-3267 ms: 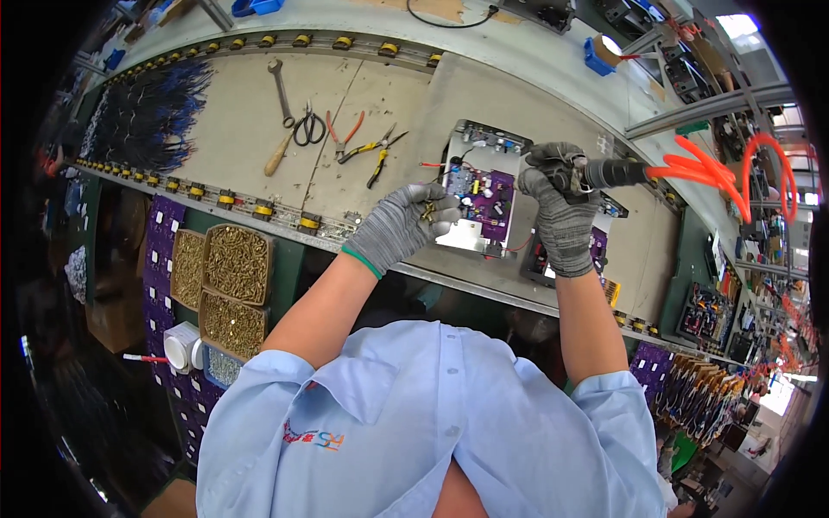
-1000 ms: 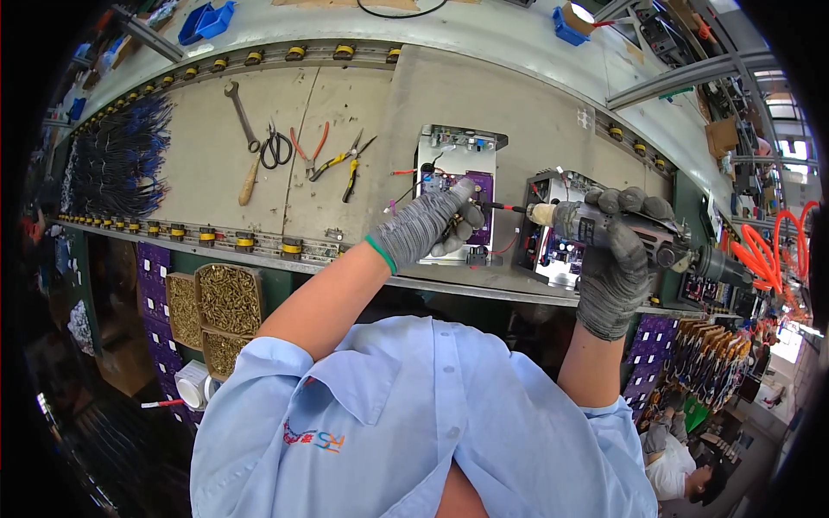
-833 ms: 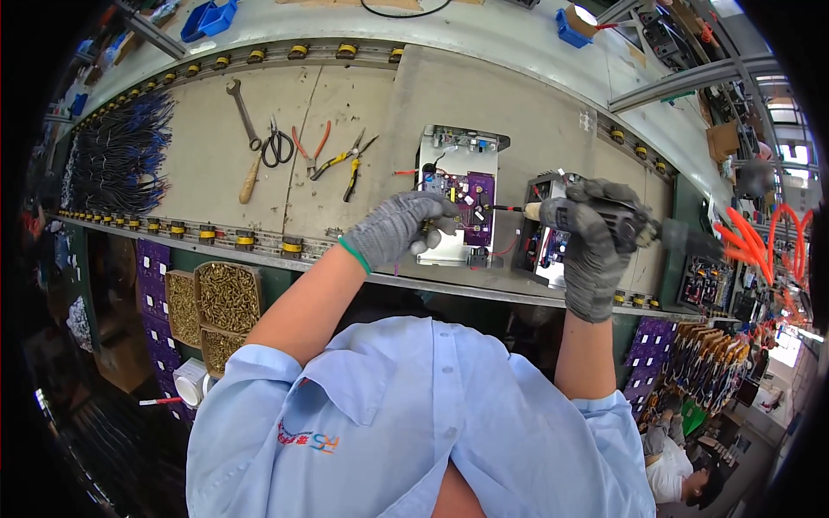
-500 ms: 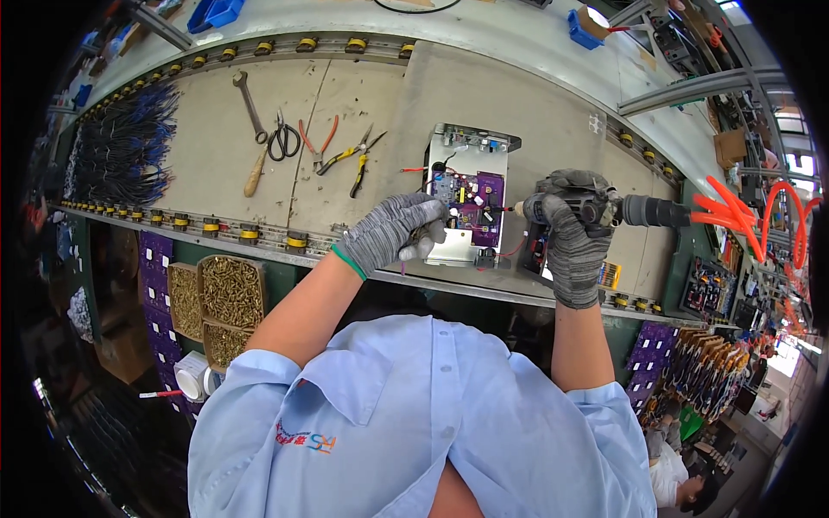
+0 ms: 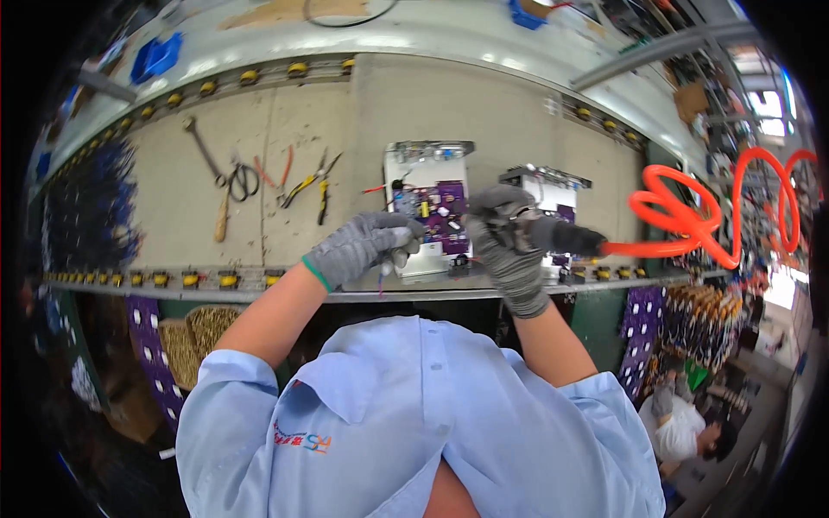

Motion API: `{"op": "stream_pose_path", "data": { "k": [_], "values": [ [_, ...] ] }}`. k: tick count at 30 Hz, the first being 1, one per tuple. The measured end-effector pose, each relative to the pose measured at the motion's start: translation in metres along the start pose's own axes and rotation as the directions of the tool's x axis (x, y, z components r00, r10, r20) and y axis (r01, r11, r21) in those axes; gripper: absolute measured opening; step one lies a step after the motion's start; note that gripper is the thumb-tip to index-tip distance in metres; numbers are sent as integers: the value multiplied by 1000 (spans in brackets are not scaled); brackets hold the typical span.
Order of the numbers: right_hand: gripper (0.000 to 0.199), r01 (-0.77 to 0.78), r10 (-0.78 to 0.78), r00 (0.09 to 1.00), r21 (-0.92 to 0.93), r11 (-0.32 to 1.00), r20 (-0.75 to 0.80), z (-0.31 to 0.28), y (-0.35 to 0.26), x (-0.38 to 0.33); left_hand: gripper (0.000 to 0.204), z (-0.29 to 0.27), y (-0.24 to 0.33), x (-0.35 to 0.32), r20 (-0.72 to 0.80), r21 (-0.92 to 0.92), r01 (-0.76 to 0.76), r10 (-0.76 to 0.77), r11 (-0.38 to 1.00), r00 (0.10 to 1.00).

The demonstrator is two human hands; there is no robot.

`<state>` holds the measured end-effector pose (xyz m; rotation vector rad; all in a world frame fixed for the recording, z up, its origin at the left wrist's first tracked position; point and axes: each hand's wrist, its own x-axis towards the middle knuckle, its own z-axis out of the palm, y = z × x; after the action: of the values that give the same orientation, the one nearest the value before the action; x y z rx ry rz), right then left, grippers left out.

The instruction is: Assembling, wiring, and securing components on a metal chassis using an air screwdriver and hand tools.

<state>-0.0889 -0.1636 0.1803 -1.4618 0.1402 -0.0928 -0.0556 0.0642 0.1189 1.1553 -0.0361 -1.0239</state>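
Observation:
My left hand [image 5: 367, 249], in a grey knit glove with a green cuff, is at the lower left edge of a metal chassis [image 5: 399, 166]. Its fingers are curled together, and what they hold is hidden. On the chassis lies a purple circuit board [image 5: 452, 226] with wires and small parts. Just right of the board, my gloved right hand [image 5: 505, 246] is wrapped round a black air screwdriver [image 5: 561, 236]. An orange coiled hose [image 5: 669, 216] runs from its rear end. Blur and the hand hide the screwdriver's tip.
A second chassis [image 5: 548, 179] with a purple board stands behind the screwdriver. To the left lie a wrench [image 5: 204, 151], scissors [image 5: 243, 180], red-handled pliers [image 5: 276, 173] and yellow-black cutters [image 5: 323, 194]. Dark cables [image 5: 91, 203] pile up farther left. Screw bins [image 5: 211, 326] sit below the bench edge.
The view has shifted, so the bench appears farther left. My right hand and the screwdriver have come closer to the first chassis, uncovering more of the second. The hose has swung and bunched.

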Motion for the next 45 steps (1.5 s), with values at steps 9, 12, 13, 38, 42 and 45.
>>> {"op": "stream_pose_path", "data": {
  "k": [9, 12, 13, 38, 42, 45],
  "values": [
    [31, 129, -91, 961, -132, 983, 263, -8, -13, 11, 36, 25, 8, 19, 4, 30, 179, -179, 983, 984],
    [29, 121, -133, 985, 115, 986, 106, -22, -17, 5, 34, 33, 5, 21, -60, -30, 71, -72, 997, 996],
    [28, 82, -95, 993, 165, 983, 74, -28, -17, 0, 33, 34, 4, 21, -86, -93, 11, -19, 996, 996],
    [40, 160, -210, 777, 136, 978, 593, -48, -6, 41, 26, 113, -51, 10, -461, -176, -138, 42, 975, 886],
    [39, -76, -95, 780, 244, 967, 619, -45, -6, 41, 30, 111, -48, 7, -407, -235, -119, 13, 965, 913],
    [35, 113, -156, 809, 111, 987, 567, -46, -10, 38, 29, 109, -46, 7, -390, -237, -108, 7, 965, 921]
  ]
}}
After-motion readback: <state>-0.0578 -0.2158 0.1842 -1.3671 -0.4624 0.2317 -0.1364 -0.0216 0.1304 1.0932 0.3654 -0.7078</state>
